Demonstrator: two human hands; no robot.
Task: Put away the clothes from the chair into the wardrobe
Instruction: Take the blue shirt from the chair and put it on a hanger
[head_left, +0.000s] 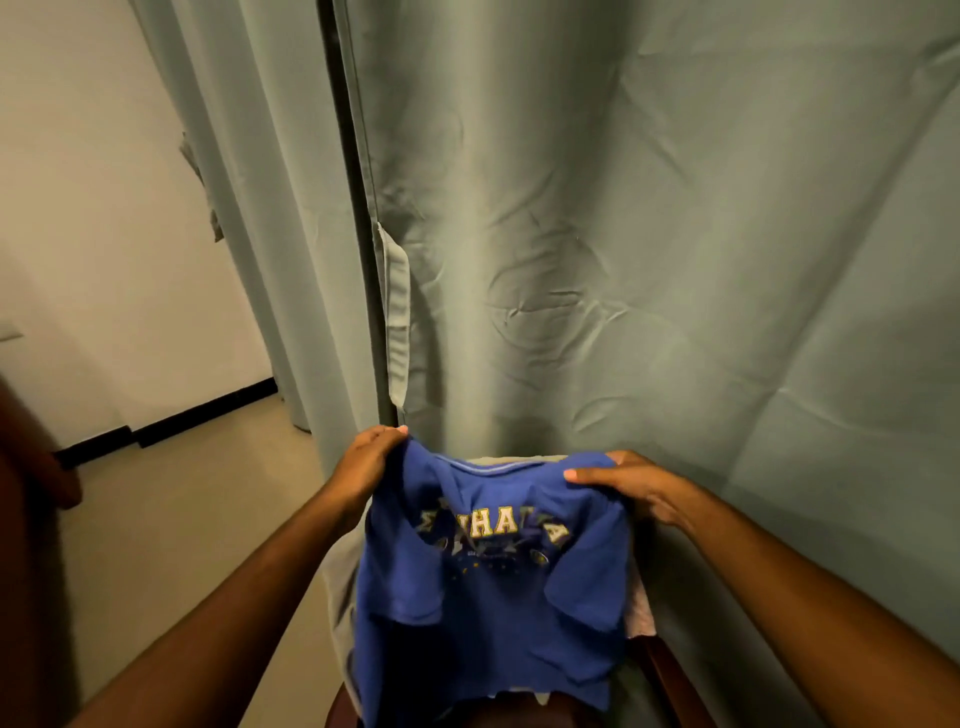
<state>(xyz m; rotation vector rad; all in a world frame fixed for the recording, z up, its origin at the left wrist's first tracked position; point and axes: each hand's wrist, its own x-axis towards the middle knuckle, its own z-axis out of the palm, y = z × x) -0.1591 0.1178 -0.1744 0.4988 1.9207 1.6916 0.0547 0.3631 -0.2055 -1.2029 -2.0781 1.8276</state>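
Low in the middle of the frame, a blue shirt (493, 571) was held up by its top edge, its collar toward the top and pale arched lettering across its chest, partly lost in folds. The left hand (366, 457) gripped the shirt's upper left corner, fingers curled over the cloth. The right hand (623, 483) gripped the upper right corner, thumb lying flat on top of the fabric and the other fingers tucked behind it. Both hands were well apart, with the shirt's top edge sagging a little between them, and both forearms reached in from the lower corners.

The body of the shirt hung down and draped over a pile beneath it. A pale pink cloth (641, 608) peeked out at the shirt's right edge and a grey cloth (337, 597) at its left. At the lower right, a dark reddish wooden part of the chair (665, 670) showed just beside the pile.

Behind everything, the creased grey-green fabric front of the wardrobe (649, 234) filled the upper right and centre. A dark vertical gap (358, 208) ran down it, left of centre, with a loose pale strip (397, 322) hanging along the gap's lower part, just above the left hand. At the left stood a cream wall (93, 208) with a black skirting (208, 410) and a beige floor (182, 519).
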